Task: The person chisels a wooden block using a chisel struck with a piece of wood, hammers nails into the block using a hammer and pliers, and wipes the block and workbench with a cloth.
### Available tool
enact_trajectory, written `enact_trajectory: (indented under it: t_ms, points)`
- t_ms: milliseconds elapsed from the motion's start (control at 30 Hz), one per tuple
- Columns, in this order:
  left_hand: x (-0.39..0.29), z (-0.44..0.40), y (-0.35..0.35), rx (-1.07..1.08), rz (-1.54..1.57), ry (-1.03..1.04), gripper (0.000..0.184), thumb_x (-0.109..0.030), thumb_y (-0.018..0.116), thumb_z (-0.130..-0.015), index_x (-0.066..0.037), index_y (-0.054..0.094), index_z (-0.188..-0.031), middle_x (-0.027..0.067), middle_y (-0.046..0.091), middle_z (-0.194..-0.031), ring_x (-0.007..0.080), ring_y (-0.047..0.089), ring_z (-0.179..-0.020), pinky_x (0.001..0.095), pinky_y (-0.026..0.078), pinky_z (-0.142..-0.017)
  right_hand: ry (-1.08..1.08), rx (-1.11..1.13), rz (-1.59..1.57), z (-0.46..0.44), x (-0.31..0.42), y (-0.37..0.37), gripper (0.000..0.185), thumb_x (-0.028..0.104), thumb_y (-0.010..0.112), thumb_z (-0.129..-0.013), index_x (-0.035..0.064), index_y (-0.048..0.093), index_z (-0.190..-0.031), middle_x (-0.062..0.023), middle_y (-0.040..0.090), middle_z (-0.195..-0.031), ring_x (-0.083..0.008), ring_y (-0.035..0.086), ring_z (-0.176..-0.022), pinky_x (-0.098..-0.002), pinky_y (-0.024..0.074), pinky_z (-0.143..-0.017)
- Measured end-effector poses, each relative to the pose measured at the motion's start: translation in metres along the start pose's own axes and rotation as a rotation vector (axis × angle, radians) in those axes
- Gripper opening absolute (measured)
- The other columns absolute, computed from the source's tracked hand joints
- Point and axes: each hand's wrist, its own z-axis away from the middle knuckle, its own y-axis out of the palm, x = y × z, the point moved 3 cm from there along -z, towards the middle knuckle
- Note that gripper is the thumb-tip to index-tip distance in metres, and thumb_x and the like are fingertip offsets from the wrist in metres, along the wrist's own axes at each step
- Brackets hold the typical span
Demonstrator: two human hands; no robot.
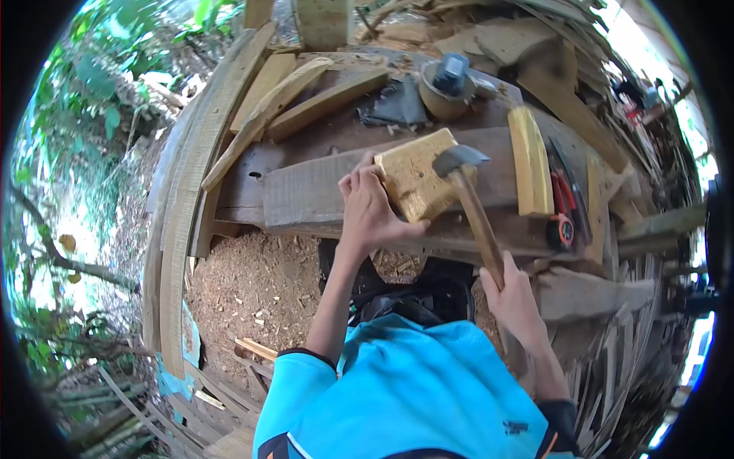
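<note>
My left hand [367, 205] grips a squarish yellow wooden block [413, 180] by its left side, fingers on the far edge and thumb along the near edge. The block rests on a grey-brown plank [306, 191] on the workbench. In my right hand [514, 302] is a hammer [480, 222], held near the end of its wooden handle. Its dark metal head [459, 159] is over the upper right part of the block, one end flattened; whether it touches the wood I cannot tell.
Right of the block lie a yellow wood piece [531, 164], red-handled pliers [564, 195] and an orange-black round tool [560, 232]. Behind stands a container [443, 98] with a blue object in it. Long boards [187, 183] lie at left; wood chips [252, 287] cover the ground.
</note>
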Motion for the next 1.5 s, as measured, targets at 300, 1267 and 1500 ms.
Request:
enact_trajectory:
  t_ms: [300,1267,1500]
  points:
    - [-0.008,-0.004,0.0,-0.061,-0.029,0.031,0.092,-0.045,0.081,-0.041,0.001,0.033,-0.105,0.0256,0.036,-0.125,0.0353,0.038,-0.112,0.0451,0.024,-0.095,0.052,-0.056,-0.424,-0.002,0.012,-0.021,0.028,0.022,0.055,-0.089,-0.0039,0.046,-0.097,-0.0202,0.053,-0.056,-0.0376,0.059,-0.056,-0.0398,0.0405,-0.049]
    - [-0.006,-0.005,-0.001,-0.018,-0.044,0.027,0.088,-0.048,0.079,-0.044,-0.001,0.034,-0.103,0.0258,0.037,-0.126,0.0363,0.039,-0.112,0.0453,0.023,-0.095,0.183,0.06,-0.485,0.0,-0.013,-0.003,0.026,0.021,0.058,-0.088,-0.0024,0.051,-0.095,-0.0136,0.055,-0.056,-0.0203,0.056,-0.045,-0.0336,0.0398,-0.043]
    - [-0.006,-0.006,-0.002,-0.038,-0.067,0.045,0.086,-0.047,0.079,-0.044,-0.001,0.034,-0.101,0.0261,0.036,-0.125,0.0356,0.039,-0.112,0.0455,0.024,-0.095,0.128,-0.043,-0.636,0.003,0.005,-0.05,0.021,0.02,0.057,-0.089,0.0014,0.052,-0.097,-0.0045,0.053,-0.056,-0.0111,0.054,-0.046,-0.0265,0.0394,-0.04]
